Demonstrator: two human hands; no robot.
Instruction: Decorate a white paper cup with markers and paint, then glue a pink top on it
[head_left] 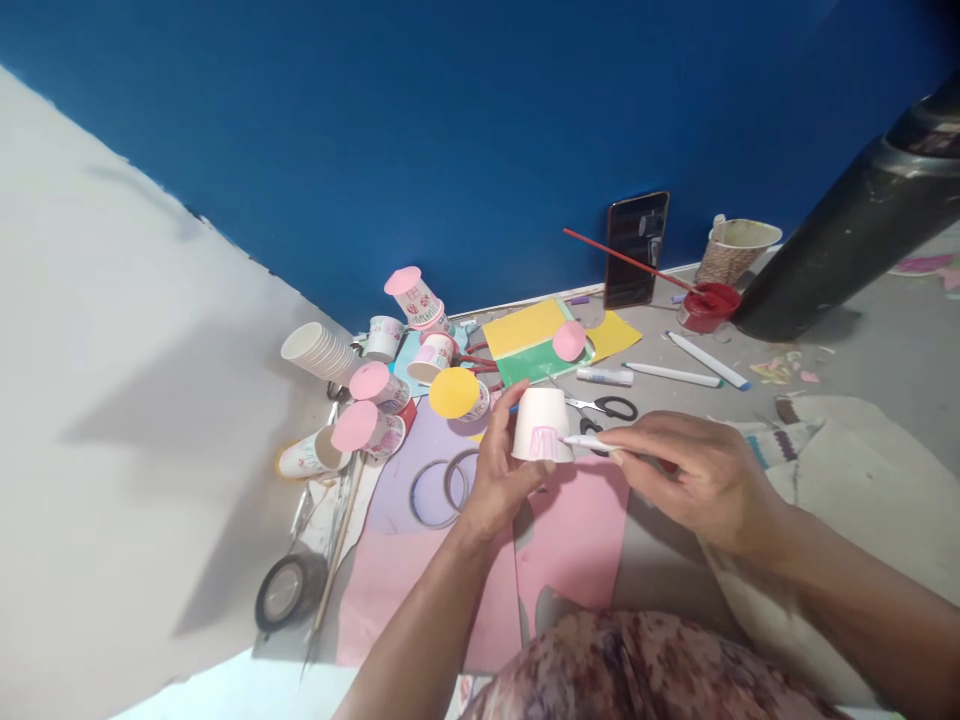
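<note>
Pink sheets [574, 530] lie below and between the person's forearms. Above them, the left hand [501, 480] grips a white paper cup [541, 412], base up, fingers and thumb around its side. The right hand [697, 470] pinches a white marker [592, 442], its tip at the edge of a pink drawing on the cup; whether it touches is unclear. Left of the left hand lie two overlapping rings [412, 493]. Just beyond the cup are scissors [619, 407], then a white tube [604, 377]. Farther past the hands, a phone [637, 250] leans against the blue wall [480, 150].
</note>
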